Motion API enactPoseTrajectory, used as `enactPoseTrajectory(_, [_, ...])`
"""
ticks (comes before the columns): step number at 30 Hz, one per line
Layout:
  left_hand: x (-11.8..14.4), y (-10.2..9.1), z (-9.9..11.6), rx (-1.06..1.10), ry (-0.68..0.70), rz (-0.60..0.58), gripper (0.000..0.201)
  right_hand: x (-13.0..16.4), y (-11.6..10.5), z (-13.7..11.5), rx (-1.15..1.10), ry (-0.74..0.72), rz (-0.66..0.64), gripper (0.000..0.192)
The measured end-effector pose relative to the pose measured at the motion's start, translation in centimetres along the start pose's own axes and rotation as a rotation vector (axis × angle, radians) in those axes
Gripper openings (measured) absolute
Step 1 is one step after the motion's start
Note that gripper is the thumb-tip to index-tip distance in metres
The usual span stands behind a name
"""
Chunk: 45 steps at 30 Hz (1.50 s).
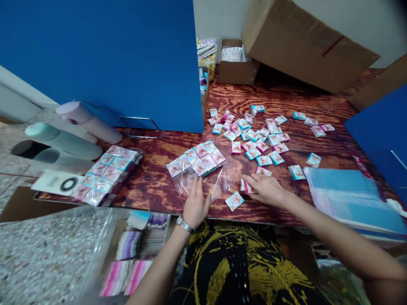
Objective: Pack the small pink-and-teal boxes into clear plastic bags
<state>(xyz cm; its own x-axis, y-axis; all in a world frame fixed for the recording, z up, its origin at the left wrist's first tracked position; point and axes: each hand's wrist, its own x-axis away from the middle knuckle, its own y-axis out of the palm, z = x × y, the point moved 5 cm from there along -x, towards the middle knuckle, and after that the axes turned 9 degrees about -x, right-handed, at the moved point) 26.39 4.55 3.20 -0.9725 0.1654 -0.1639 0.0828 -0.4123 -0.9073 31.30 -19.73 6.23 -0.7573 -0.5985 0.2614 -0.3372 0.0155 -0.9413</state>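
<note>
My left hand [195,203] lies flat, palm down, fingers stretched forward together. My right hand [265,189] reaches in just beside it, fingers curled and pointing left.

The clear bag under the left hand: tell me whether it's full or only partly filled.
Partly filled. Small packets fill the far end of the clear bag; the near end under the left hand is see-through.

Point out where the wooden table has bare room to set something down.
Bare wood lies between the filled bag at left and the clear bag under the left hand, and along the back by the big cardboard box. The loose packets above the right hand crowd the middle; the plastic sheets take the right.
</note>
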Motion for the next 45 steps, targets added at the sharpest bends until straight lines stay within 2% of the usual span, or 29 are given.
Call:
enactPoseTrajectory(2, [0.0,0.0,-0.1,-0.002,-0.011,-0.009,0.064,1.2,0.8,-0.3,-0.010,0.165,0.030,0.061])
enactPoseTrajectory(4, [-0.1,0.0,-0.2,-0.001,-0.012,-0.014,0.064,2.2,1.2,-0.4,-0.049,0.225,0.068,0.069])
enactPoseTrajectory(6, [-0.2,0.0,-0.2,0.007,-0.004,-0.015,0.065,3.2,1.0,-0.3,-0.138,0.157,0.137,0.079])
enactPoseTrajectory(8, [-0.2,0.0,-0.2,0.016,0.007,-0.015,0.065,4.4,0.6,0.1,-0.224,0.024,0.218,0.081])
enactPoseTrajectory(11, [-0.2,-0.1,-0.2,0.014,0.009,-0.006,0.065,6.0,0.6,0.9,-0.273,-0.121,0.298,0.068])
enactPoseTrajectory(14, [-0.2,-0.1,-0.2,0.007,0.003,-0.005,0.065,6.7,1.3,1.3,-0.287,-0.131,0.380,0.054])
enactPoseTrajectory(17, [-0.2,0.0,-0.3,0.004,0.010,-0.008,0.066,6.5,1.9,1.3,-0.284,-0.081,0.449,0.050])
enactPoseTrajectory(21, [-0.2,-0.3,-0.1,-0.017,0.015,0.002,0.066,6.1,2.5,1.2,-0.281,-0.087,0.425,0.046])
enactPoseTrajectory(24, [0.2,-1.3,0.2,-0.075,0.036,0.033,0.062,6.0,3.5,1.4,-0.308,-0.111,0.422,0.049])
enactPoseTrajectory(29, [1.8,-4.4,0.7,-0.279,0.143,0.172,0.038,5.9,5.8,2.0,-0.312,-0.084,0.516,0.052])
enactPoseTrajectory(31, [2.4,-5.4,0.3,-0.347,0.098,0.227,0.030,6.2,6.2,2.2,-0.322,-0.084,0.549,0.053])
enactPoseTrajectory(33, [2.7,-5.8,-0.4,-0.380,0.031,0.229,0.029,6.8,5.8,2.0,-0.328,-0.089,0.575,0.056])
enactPoseTrajectory(36, [2.6,-5.3,-1.4,-0.389,-0.042,0.172,0.034,7.7,4.0,0.4,-0.336,-0.085,0.624,0.063])
enactPoseTrajectory(39, [2.5,-4.5,-2.3,-0.388,-0.103,0.125,0.045,6.9,2.0,-3.3,-0.359,-0.173,0.622,0.068])
enactPoseTrajectory(42, [2.3,-4.1,-2.6,-0.350,-0.103,0.111,0.055,3.8,1.2,-8.2,-0.368,-0.331,0.554,0.067])
enactPoseTrajectory(45, [2.3,-4.0,-2.6,-0.310,-0.083,0.122,0.060,-0.4,1.4,-11.6,-0.338,-0.373,0.508,0.061])
